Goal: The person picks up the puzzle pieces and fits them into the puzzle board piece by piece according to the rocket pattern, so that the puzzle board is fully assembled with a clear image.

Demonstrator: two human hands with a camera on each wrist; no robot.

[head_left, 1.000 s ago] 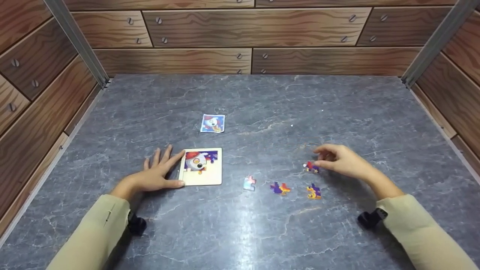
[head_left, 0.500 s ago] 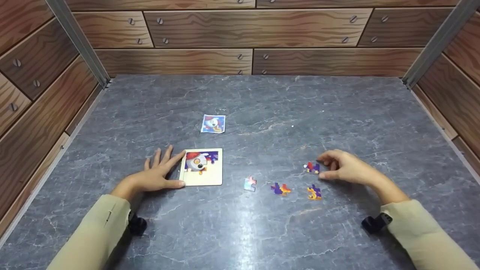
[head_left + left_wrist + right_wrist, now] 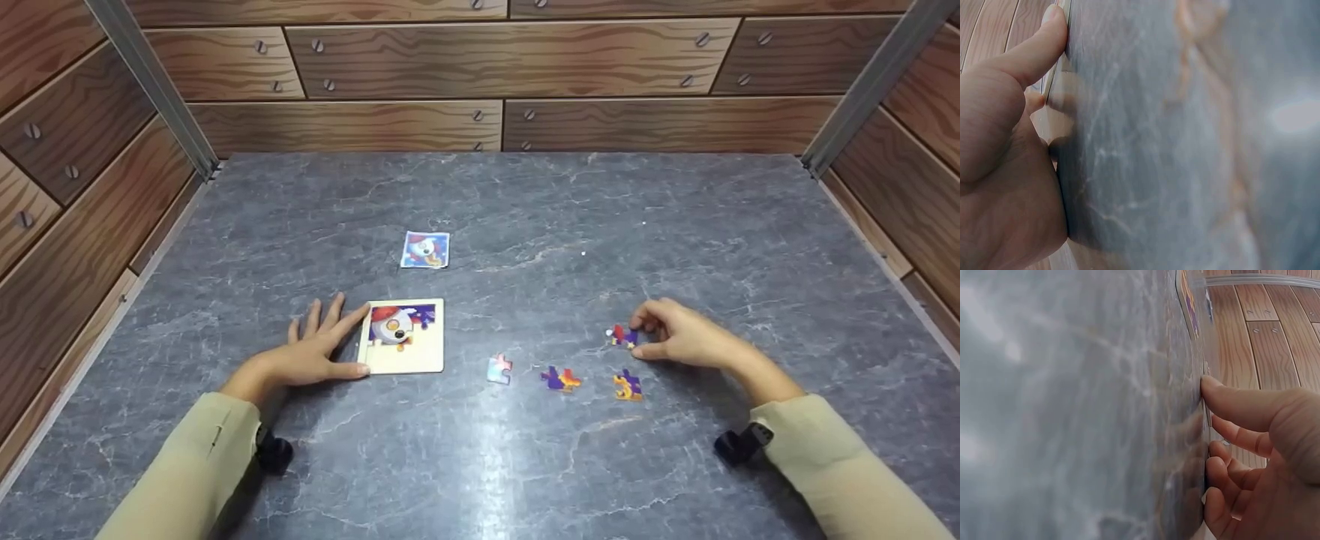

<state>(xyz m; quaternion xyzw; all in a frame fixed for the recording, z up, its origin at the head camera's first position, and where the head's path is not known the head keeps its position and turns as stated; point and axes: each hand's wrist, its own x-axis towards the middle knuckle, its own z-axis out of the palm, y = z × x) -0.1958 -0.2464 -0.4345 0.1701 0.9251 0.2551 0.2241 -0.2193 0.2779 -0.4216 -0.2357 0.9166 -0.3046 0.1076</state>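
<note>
A square wooden puzzle board [image 3: 421, 352] lies left of the middle in the head view, its upper left part filled with a printed picture. My left hand [image 3: 311, 352] rests beside it with fingers spread, the index finger touching the upper left corner and the thumb the lower left. At the right, my right hand [image 3: 686, 334] pinches a red and purple puzzle piece [image 3: 621, 336] at its right end between thumb and index finger. That piece lies flat on the table. In the right wrist view the thumb [image 3: 1235, 402] presses at the piece's thin edge.
Between the hands lie three loose puzzle pieces: a pale blue and pink one [image 3: 499, 369], a purple and orange one [image 3: 561, 378] and a yellow and purple one [image 3: 628, 385]. A small picture card [image 3: 425, 250] lies behind the board. Wood-patterned walls [image 3: 495, 60] border the grey table [image 3: 525, 465].
My right hand has drawn back slightly and lowered from above the red and purple piece to its right end. The left hand and board keep their place.
</note>
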